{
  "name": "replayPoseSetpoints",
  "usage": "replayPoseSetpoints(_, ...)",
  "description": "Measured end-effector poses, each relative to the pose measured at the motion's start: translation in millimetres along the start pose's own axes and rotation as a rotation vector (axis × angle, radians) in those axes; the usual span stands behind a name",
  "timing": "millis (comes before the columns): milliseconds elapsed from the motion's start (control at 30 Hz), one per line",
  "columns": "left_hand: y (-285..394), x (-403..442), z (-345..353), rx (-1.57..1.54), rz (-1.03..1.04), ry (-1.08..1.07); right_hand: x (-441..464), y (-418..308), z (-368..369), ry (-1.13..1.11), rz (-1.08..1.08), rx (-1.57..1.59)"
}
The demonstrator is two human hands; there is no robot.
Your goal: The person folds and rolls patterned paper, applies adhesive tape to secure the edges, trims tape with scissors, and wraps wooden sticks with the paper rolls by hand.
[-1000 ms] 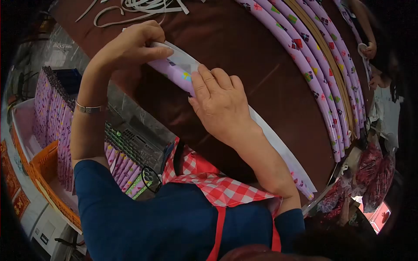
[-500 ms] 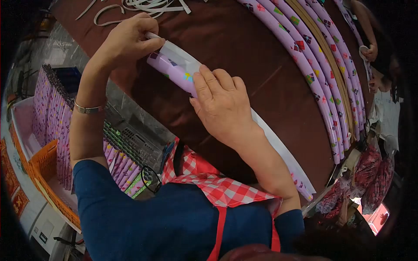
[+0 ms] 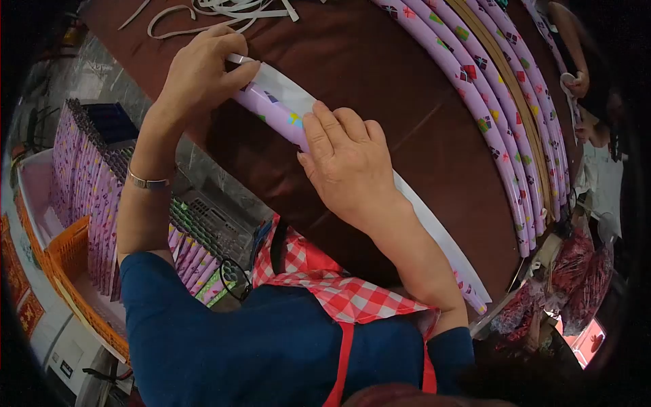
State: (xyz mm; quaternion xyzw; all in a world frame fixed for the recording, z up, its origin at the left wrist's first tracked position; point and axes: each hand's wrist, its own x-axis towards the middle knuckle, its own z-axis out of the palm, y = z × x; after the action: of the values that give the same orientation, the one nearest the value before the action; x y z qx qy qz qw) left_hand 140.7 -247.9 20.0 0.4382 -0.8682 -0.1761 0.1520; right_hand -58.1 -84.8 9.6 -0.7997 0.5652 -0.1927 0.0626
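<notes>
A purple roll of gift wrapping paper (image 3: 271, 115) printed with little gift boxes lies slantwise across the table in front of me. Its white inner side (image 3: 290, 88) shows along the far edge. At the upper-left end, my left hand (image 3: 211, 66) is closed, thumb and fingers pinching the paper's edge. Farther along, my right hand (image 3: 346, 152) lies over the roll, fingers together on top and thumb on the near side. Part of the roll is hidden under this hand and forearm; its other end reappears near my right elbow.
Several long purple rolls (image 3: 468, 88) lie at the right of the brown-covered table (image 3: 400, 81). White strips (image 3: 230, 8) are heaped at the far edge. Lower left, an orange basket (image 3: 71, 254) stands near packed purple rolls (image 3: 78, 169). Another person's hand (image 3: 576, 85) is at far right.
My left hand has shifted slightly down and right, with its forearm swinging right. The paper's white flap near it now looks broader and smoother. My right hand has barely moved.
</notes>
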Motion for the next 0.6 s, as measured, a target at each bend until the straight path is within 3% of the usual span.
replayPoseSetpoints(600,-0.6,3.6,2.9,0.120,0.017,0.011,0.7,-0.2,-1.5,-0.012,0.000,-0.008)
